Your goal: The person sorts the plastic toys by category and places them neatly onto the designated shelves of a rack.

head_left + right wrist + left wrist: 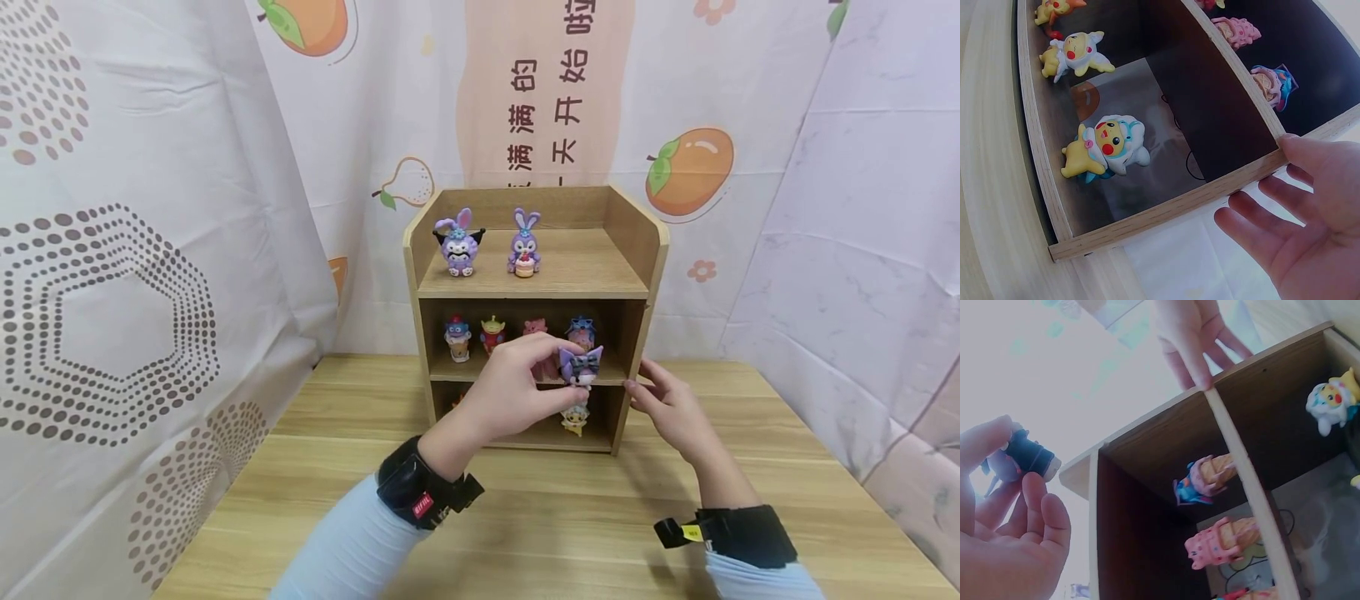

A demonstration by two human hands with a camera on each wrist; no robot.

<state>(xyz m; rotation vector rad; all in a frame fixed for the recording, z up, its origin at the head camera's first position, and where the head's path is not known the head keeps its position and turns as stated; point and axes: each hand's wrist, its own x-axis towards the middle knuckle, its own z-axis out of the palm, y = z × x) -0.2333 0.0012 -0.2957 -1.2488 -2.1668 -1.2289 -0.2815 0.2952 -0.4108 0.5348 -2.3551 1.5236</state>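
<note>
My left hand point(510, 383) pinches a purple figurine with a black bow point(580, 368) between thumb and fingers, in front of the small wooden shelf unit point(577, 258). In the left wrist view, this figurine point(1029, 453) lies tilted in the fingers, outside the compartments. My right hand point(671, 408) is at the unit's right side. As the right wrist view shows, its thumb touches the front edge where the divider meets the side panel, while its loosely extended fingers point(1254, 219) lie along the outer face. Nearest to it inside is a yellow figurine in a white hood point(1110, 144).
Two purple rabbit-eared figurines, the left one point(459, 243) and the right one point(524, 244), sit on the top shelf. The middle compartment holds a blue figurine point(457, 337), a green-headed one point(492, 332), a pink one point(1221, 542) and a blue-and-pink one point(1200, 481). Beneath is a wooden table point(360, 408).
</note>
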